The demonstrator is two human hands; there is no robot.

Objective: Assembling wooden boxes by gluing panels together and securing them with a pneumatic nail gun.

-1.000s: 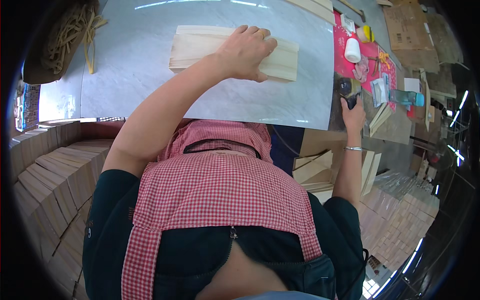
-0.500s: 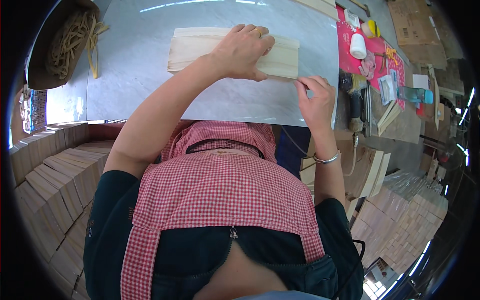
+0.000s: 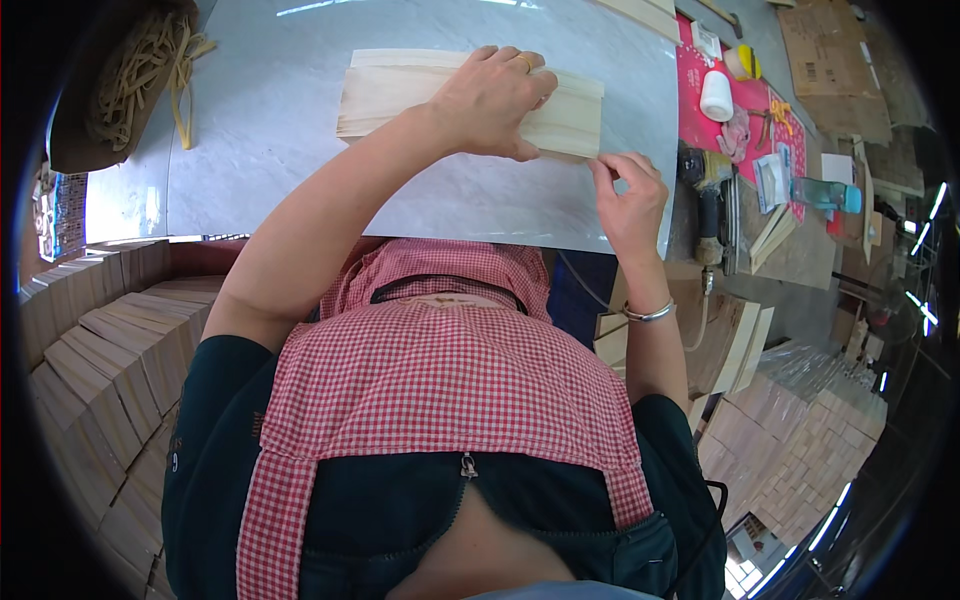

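Note:
A long, pale wooden box (image 3: 392, 95) lies on the grey marbled tabletop (image 3: 300, 195) in front of me. My left hand (image 3: 492, 105) reaches over it, fingers bent across the far side and thumb against the near edge, gripping it. At the box's near right corner is my right hand (image 3: 636, 200), thumb and index finger pinched together by the edge. Whatever sits between those fingertips, if anything, is too small to make out.
A dark carton (image 3: 100, 150) with tan strips stands at the table's far left. On the right lie a nail gun (image 3: 708, 205), a white bottle (image 3: 716, 97), yellow tape (image 3: 742, 63) and a teal bottle (image 3: 830, 194). Wooden pieces (image 3: 120, 350) are stacked at left, more (image 3: 800, 420) at right.
The view has shifted slightly. Both hands keep nearly the same places, the left on the box and the right pinched at its near right corner.

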